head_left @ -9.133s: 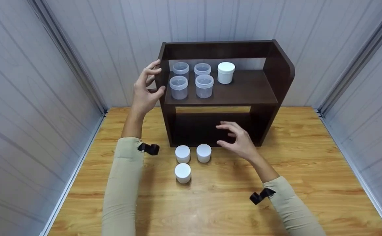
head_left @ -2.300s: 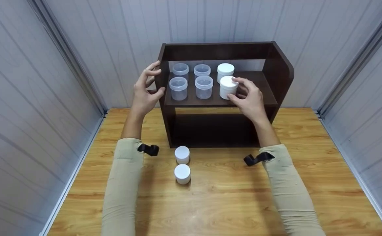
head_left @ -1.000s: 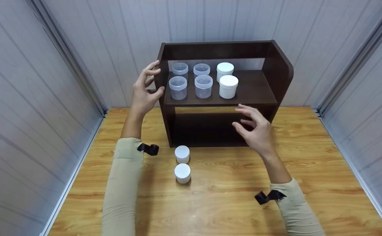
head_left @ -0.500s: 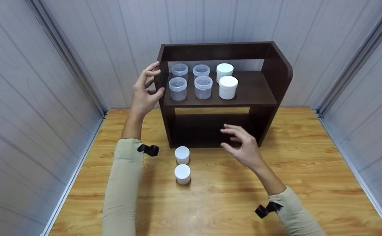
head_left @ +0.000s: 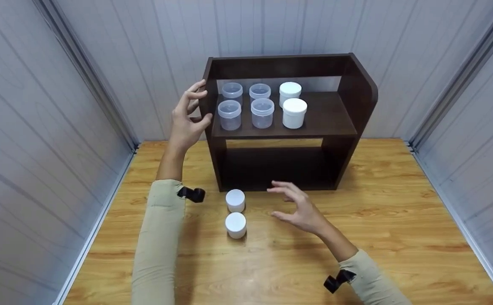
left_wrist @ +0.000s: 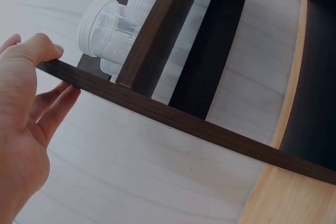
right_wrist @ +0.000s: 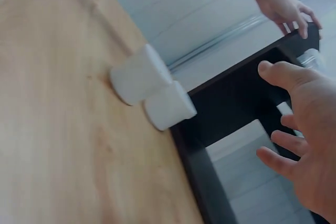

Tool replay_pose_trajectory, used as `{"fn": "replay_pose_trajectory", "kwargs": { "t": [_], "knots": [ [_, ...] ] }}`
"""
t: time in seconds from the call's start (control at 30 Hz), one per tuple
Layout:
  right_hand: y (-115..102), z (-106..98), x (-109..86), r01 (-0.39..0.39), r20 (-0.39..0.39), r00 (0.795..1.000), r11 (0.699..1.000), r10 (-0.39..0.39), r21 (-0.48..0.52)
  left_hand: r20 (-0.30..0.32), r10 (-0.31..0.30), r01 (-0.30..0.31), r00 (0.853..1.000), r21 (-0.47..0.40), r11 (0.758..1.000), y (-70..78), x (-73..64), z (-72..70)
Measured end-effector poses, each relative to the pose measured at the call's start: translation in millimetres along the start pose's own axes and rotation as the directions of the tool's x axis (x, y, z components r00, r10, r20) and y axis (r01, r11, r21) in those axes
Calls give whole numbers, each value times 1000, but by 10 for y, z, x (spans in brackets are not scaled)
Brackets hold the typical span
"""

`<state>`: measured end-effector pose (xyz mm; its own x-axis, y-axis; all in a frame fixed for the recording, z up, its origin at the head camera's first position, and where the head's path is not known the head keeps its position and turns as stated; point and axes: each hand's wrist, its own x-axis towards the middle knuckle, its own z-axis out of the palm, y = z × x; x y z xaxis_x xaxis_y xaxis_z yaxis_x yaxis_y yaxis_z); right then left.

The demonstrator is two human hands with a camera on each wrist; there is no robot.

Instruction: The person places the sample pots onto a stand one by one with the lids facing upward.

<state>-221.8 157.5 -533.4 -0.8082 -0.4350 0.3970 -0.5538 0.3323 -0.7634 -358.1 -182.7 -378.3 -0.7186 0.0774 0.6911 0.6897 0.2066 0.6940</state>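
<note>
My left hand [head_left: 187,120] holds the left side panel of a dark brown shelf [head_left: 286,131]. In the left wrist view the thumb [left_wrist: 42,48] lies on one face of the panel and fingers on the other. My right hand [head_left: 299,209] hangs over the table with spread, slightly bent fingers and nothing between them. Left of it two white lidded jars, a rear one [head_left: 235,200] and a front one [head_left: 235,224], stand on the table. On the upper shelf a white jar [head_left: 294,113] stands in front of another white jar [head_left: 290,93].
Several clear plastic jars, such as the front left one [head_left: 230,115], stand on the upper shelf left of the white ones. The wooden table [head_left: 280,271] is bordered by pale panelled walls [head_left: 263,29].
The right hand set a white jar, formerly on the table, at the upper shelf's front, and let go. It has since come down and left toward the remaining table jars. The left hand stayed put.
</note>
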Motion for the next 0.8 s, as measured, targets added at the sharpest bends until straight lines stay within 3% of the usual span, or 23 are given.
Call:
{"fn": "replay_pose_trajectory", "kwargs": {
  "t": [0.23, 0.5, 0.63, 0.8],
  "knots": [
    [120, 259, -59, -8, 117, 993, 999, 2, 44, 4, -8, 8, 1000, 14, 1000, 19, -5, -2],
    [188, 581, -133, -26, 246, 969, 994, -2, 111, 2, -28, 28, 1000, 1, 1000, 8, -15, -11],
    [201, 697, -118, -46, 278, 961, 989, 5, 142, 3, -45, 45, 999, 11, 999, 5, -16, -13],
    [229, 815, -75, -2, 284, 958, 992, -33, 123, 3, -40, 40, 999, 3, 999, 11, -7, -9]
  ]
}}
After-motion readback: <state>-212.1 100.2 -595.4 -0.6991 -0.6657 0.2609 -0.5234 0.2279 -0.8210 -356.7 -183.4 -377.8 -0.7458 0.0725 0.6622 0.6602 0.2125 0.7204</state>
